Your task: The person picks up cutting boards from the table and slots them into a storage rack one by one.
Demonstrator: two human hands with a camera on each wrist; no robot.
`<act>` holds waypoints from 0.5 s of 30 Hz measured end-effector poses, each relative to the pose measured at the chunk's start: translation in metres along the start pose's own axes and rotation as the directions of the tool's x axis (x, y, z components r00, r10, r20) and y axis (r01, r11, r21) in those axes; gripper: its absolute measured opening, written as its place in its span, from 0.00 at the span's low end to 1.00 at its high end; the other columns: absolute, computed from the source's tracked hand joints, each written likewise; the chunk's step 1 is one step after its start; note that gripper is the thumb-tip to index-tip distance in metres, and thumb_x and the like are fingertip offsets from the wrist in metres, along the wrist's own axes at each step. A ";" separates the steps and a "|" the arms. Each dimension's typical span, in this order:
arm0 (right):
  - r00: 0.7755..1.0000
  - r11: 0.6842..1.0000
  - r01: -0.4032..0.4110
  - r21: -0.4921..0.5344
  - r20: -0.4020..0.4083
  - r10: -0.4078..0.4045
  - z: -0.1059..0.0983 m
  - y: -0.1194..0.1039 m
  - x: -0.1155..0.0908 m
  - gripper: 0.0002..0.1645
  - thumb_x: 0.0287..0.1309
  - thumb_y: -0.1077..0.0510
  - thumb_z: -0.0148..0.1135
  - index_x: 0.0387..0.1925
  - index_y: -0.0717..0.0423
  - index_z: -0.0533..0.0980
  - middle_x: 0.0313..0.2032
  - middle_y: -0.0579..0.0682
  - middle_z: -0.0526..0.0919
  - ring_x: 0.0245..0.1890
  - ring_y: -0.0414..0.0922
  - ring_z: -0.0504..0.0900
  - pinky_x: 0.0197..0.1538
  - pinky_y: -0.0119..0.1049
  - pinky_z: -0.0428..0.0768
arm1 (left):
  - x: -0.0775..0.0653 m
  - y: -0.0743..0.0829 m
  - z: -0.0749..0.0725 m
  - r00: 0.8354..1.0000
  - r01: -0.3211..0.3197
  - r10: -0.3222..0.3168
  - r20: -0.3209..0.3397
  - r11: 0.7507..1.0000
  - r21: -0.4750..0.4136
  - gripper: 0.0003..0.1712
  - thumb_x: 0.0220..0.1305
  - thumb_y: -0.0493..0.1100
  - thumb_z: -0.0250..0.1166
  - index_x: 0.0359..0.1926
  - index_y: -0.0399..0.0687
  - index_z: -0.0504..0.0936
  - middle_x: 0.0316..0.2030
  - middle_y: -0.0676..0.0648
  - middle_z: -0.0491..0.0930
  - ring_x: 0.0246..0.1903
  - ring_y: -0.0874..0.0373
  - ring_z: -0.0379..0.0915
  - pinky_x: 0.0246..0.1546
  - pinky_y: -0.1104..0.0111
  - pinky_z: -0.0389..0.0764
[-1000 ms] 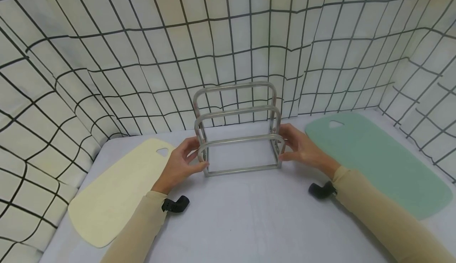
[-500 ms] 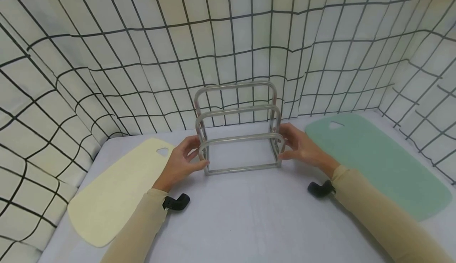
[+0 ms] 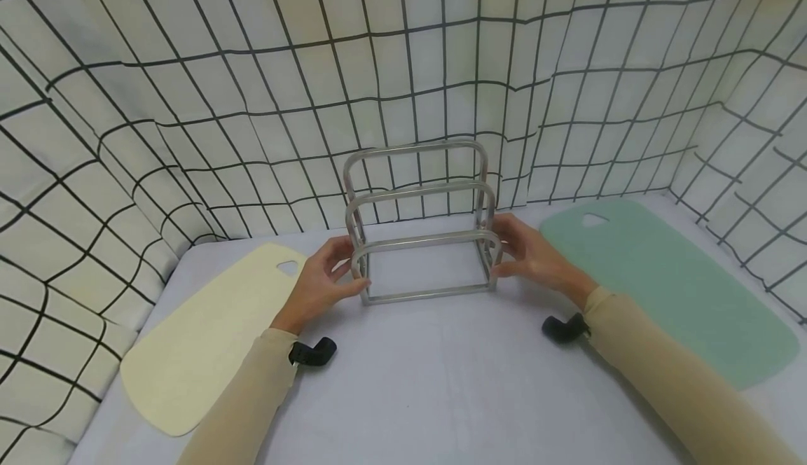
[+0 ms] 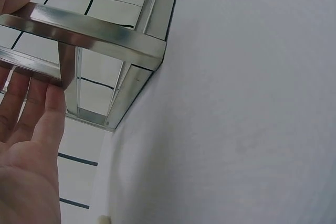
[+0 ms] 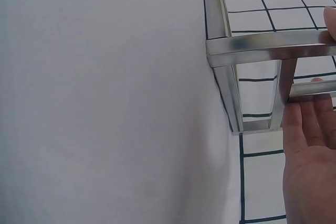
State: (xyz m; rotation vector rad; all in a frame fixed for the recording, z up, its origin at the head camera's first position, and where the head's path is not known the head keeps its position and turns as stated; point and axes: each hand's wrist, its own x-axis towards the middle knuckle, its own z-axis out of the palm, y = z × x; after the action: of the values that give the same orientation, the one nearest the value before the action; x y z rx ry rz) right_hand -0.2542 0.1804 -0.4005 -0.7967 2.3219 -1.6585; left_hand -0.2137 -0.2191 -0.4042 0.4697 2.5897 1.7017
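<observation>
A silver metal rack (image 3: pixel 424 241) with three rounded upright loops stands on the white table, close to the back wall. My left hand (image 3: pixel 318 286) grips its left side, thumb at the front loop and fingers behind. On the other side my right hand (image 3: pixel 532 255) holds the rack the same way. In the left wrist view, fingers (image 4: pixel 46 106) touch a metal bar from outside, with the thumb over the front post. Fingers (image 5: pixel 304 121) press against a bar in the right wrist view too, where the thumb is mostly cut off.
A cream cutting board (image 3: pixel 214 339) lies flat at the left. To the right lies a larger-looking green cutting board (image 3: pixel 674 290). White cloth walls with a black grid (image 3: pixel 403 66) enclose the table at the back and sides.
The rack has shifted very slightly away from me, toward the back wall, with both hands moving along on it. Both cutting boards lie where they were.
</observation>
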 end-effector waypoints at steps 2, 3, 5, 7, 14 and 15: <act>1.000 1.000 0.002 -0.002 -0.002 -0.002 0.000 0.000 0.001 0.52 0.47 0.70 0.73 0.73 0.58 0.60 0.73 0.57 0.68 0.78 0.58 0.64 0.82 0.55 0.59 | 0.001 0.000 0.000 1.000 0.005 -0.005 -0.003 1.000 -0.004 0.44 0.56 0.37 0.77 0.71 0.47 0.67 0.69 0.44 0.72 0.74 0.48 0.66 0.71 0.71 0.72; 1.000 1.000 0.004 -0.001 -0.002 -0.004 -0.001 0.000 0.001 0.51 0.47 0.70 0.73 0.73 0.58 0.60 0.73 0.57 0.68 0.78 0.58 0.64 0.82 0.54 0.59 | 0.001 0.000 0.000 1.000 0.007 -0.007 -0.004 1.000 -0.004 0.44 0.56 0.37 0.77 0.71 0.47 0.67 0.69 0.44 0.72 0.74 0.48 0.66 0.71 0.71 0.72; 1.000 1.000 0.005 0.005 -0.002 -0.005 -0.001 0.001 0.002 0.51 0.47 0.70 0.73 0.73 0.58 0.60 0.72 0.57 0.68 0.77 0.58 0.64 0.82 0.54 0.59 | 0.002 0.000 0.001 1.000 0.010 -0.010 -0.005 1.000 -0.008 0.44 0.56 0.37 0.77 0.72 0.48 0.67 0.69 0.44 0.72 0.74 0.49 0.66 0.71 0.71 0.72; 1.000 1.000 0.002 0.008 -0.003 -0.002 -0.001 0.001 0.002 0.52 0.48 0.70 0.72 0.73 0.58 0.60 0.73 0.57 0.68 0.78 0.58 0.64 0.82 0.54 0.59 | 0.002 -0.001 0.001 1.000 0.012 -0.012 -0.005 1.000 -0.010 0.44 0.56 0.37 0.77 0.72 0.48 0.67 0.69 0.45 0.72 0.74 0.49 0.66 0.71 0.71 0.72; 1.000 1.000 0.013 -0.020 -0.005 -0.013 -0.002 0.002 0.002 0.50 0.49 0.70 0.72 0.73 0.57 0.60 0.72 0.57 0.68 0.77 0.58 0.64 0.82 0.55 0.59 | 0.004 -0.002 0.001 1.000 0.001 -0.001 -0.009 1.000 -0.025 0.44 0.57 0.38 0.77 0.72 0.48 0.67 0.69 0.45 0.72 0.74 0.50 0.66 0.70 0.73 0.72; 1.000 1.000 0.018 -0.024 -0.005 -0.019 -0.002 0.002 0.002 0.50 0.49 0.70 0.72 0.73 0.58 0.60 0.72 0.57 0.68 0.77 0.58 0.65 0.82 0.55 0.60 | 0.004 -0.002 0.000 1.000 0.000 -0.001 -0.009 1.000 -0.026 0.44 0.57 0.37 0.77 0.72 0.48 0.67 0.69 0.45 0.72 0.74 0.50 0.66 0.70 0.73 0.72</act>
State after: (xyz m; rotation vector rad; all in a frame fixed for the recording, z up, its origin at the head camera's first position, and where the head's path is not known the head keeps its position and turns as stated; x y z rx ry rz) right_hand -0.2571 0.1812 -0.4014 -0.8222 2.3486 -1.6451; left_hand -0.2183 -0.2182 -0.4052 0.4620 2.5698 1.7394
